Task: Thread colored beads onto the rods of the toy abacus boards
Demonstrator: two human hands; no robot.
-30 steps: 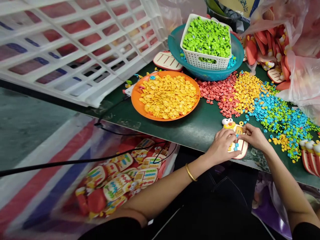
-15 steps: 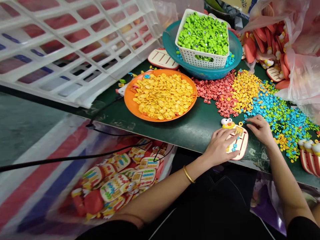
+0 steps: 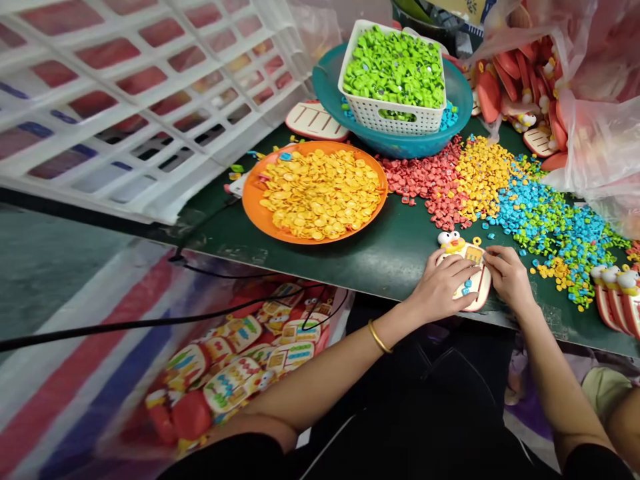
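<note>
A small duck-headed toy board (image 3: 467, 267) lies at the near edge of the dark green table (image 3: 390, 250). My left hand (image 3: 443, 287) rests on it with fingers curled over its left side, holding it down. My right hand (image 3: 507, 275) is at the board's right edge, fingertips pinched together on it; whether a bead sits between them is hidden. Loose small beads lie just beyond in red (image 3: 430, 183), yellow (image 3: 483, 173) and blue-green (image 3: 555, 230) heaps.
An orange plate (image 3: 253, 207) of yellow pieces sits to the left. Behind it a teal bowl (image 3: 395, 141) holds a white basket of green pieces (image 3: 395, 70). A plastic bag (image 3: 595, 127) of red toy boards lies at right, a white crate (image 3: 125, 100) at left, and a bag of finished boards (image 3: 235, 373) below the table.
My right hand reached out to the bead heap and came back to the board's right edge. My left hand stayed on the board. The view shifted slightly right.
</note>
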